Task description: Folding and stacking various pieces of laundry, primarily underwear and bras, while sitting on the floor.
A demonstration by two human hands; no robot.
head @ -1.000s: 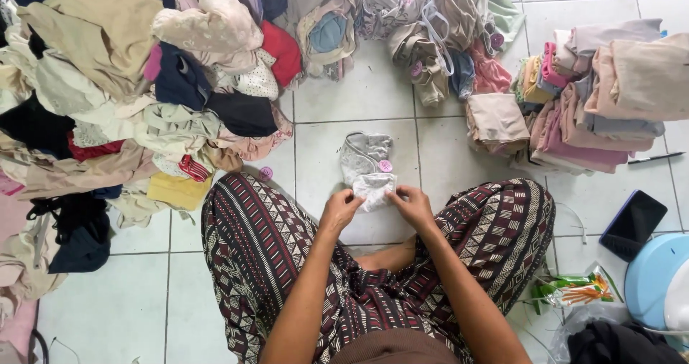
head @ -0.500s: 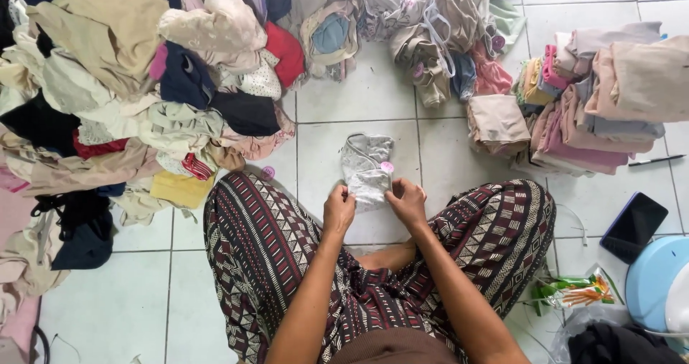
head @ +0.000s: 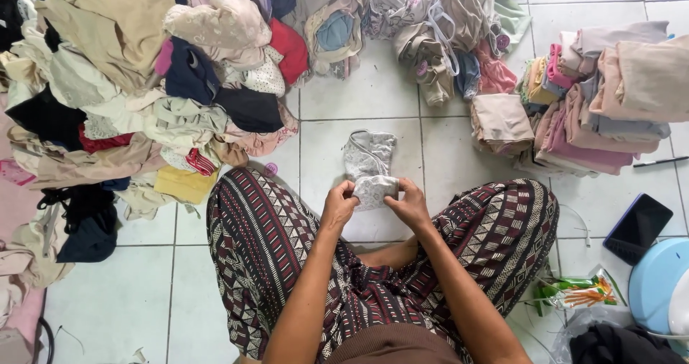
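A small grey patterned garment (head: 369, 164) lies on the white tiled floor in front of my crossed legs. My left hand (head: 339, 203) pinches its near left edge. My right hand (head: 408, 204) grips its near right edge, with the near part folded up between the two hands. The far half of the garment rests flat on the tile.
A big loose heap of mixed clothes (head: 143, 84) fills the left and top. Folded pink and beige stacks (head: 610, 98) stand at the right, one folded beige piece (head: 500, 122) nearer. A pen (head: 660, 161), a dark phone (head: 637, 227), a blue tub (head: 657, 281) and a snack packet (head: 578, 291) lie at right.
Both hands have drawn the garment's near edge toward me and folded it over; the small pink tag that showed on it is now hidden.
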